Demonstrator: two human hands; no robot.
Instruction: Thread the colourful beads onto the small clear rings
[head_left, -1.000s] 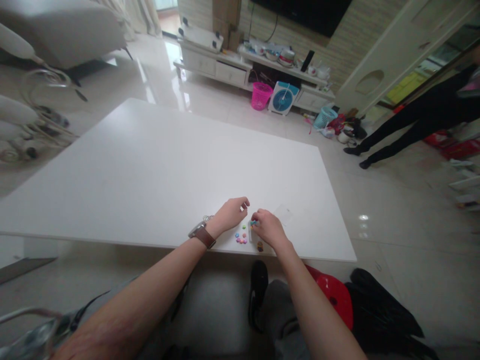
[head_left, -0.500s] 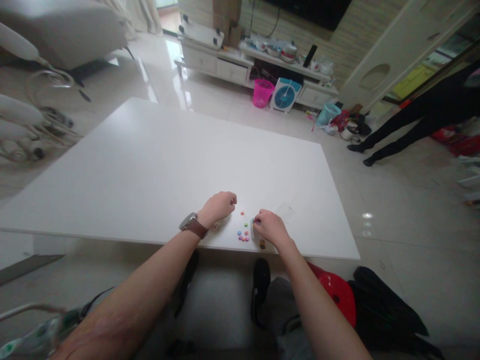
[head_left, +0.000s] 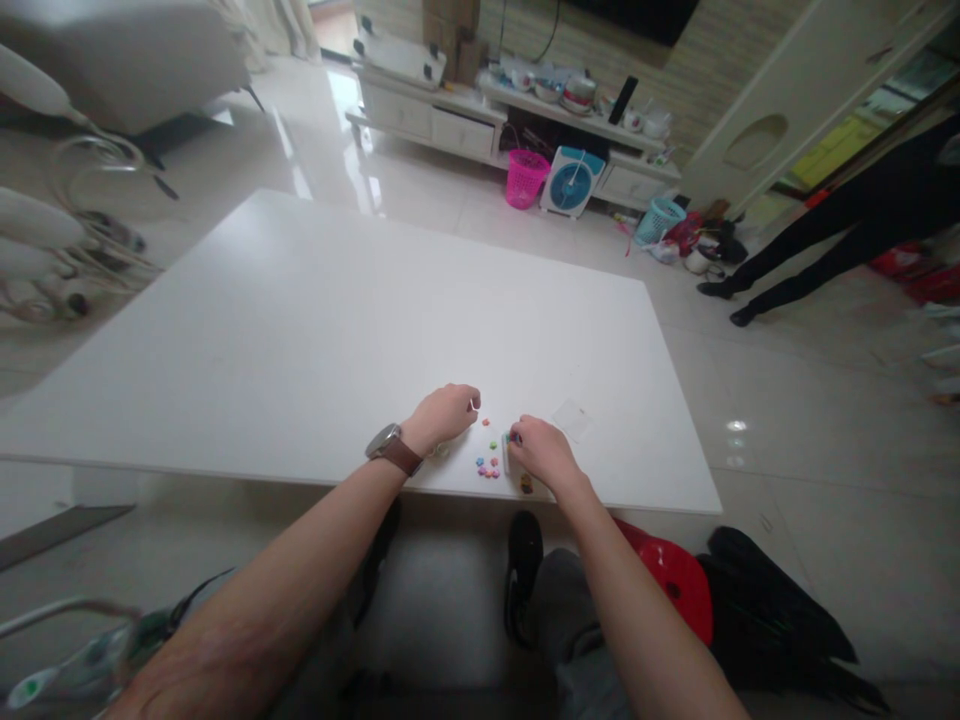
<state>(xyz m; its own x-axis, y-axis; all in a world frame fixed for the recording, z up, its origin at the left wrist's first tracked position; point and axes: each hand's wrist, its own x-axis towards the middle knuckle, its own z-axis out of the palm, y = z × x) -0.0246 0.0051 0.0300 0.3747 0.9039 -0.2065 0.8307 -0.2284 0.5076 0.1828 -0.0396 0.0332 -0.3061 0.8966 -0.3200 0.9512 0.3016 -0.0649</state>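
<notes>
Because the work is gathered along the near edge of the table (head_left: 337,330), it is best followed from the left, where a watch (head_left: 384,440) is worn on the left wrist and a thin pale coil (head_left: 441,450), perhaps a cord, is partly hidden beneath. The left hand (head_left: 453,408) is held low over the tabletop with its fingers curled; whether anything is pinched in it cannot be told. Beside its fingertips a small orange piece (head_left: 486,422) is seen alone, and a green piece (head_left: 493,445) is placed nearer the edge. Nearer again, a blue piece (head_left: 480,462) and a loose cluster of pink, purple and orange pieces (head_left: 489,474) are spread on the table, just left of a small box (head_left: 506,458) that is largely covered by the right hand (head_left: 541,447). The fingers of that hand are bent together at the box, where bits of colour are glimpsed; whether a piece is gripped cannot be made out. Near the edge a small yellow-and-brown figure (head_left: 526,484) is set, and farther right a flat clear sheet (head_left: 572,420), possibly the lid, is laid. Judged from this layout, the box is already opened and several pieces are laid out, while others seem to be left inside; how many cannot be told.
</notes>
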